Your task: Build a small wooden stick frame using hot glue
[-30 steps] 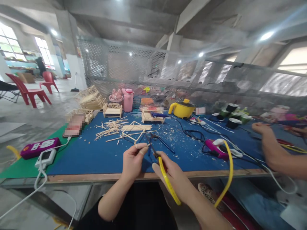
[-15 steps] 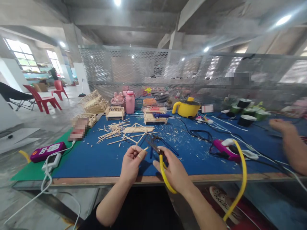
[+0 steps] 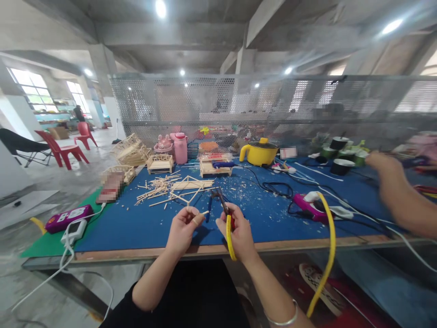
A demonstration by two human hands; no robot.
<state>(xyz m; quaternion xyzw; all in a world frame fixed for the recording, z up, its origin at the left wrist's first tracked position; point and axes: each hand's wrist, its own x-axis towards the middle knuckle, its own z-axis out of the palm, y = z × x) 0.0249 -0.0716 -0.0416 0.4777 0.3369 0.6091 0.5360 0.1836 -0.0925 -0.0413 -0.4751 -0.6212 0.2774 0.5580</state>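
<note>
My left hand (image 3: pixel 183 229) pinches a short, thin wooden stick (image 3: pixel 204 213), its pale end pointing right. My right hand (image 3: pixel 238 230) is wrapped round yellow-handled pliers (image 3: pixel 229 239), whose dark jaws point up and away, just right of the stick and apart from it. Behind the jaws lies a blue-handled tool (image 3: pixel 209 210), partly hidden. Just beyond my left hand a diamond-shaped frame of sticks (image 3: pixel 197 193) rests against a row of sticks (image 3: pixel 201 184). A loose pile of short sticks (image 3: pixel 159 187) lies to its left.
Small wooden bed-like pieces (image 3: pixel 160 164) stand at the back, one bearing a blue glue gun (image 3: pixel 223 164). A yellow pot (image 3: pixel 261 152) and pink bottle (image 3: pixel 180 149) stand near the mesh screen. A purple power strip (image 3: pixel 309 207) with cables lies right. A co-worker's arm (image 3: pixel 398 193) reaches in.
My right hand has closed further round the yellow handles and turned more upright. The view has shifted slightly. At the right, the co-worker's arm has moved inward and up.
</note>
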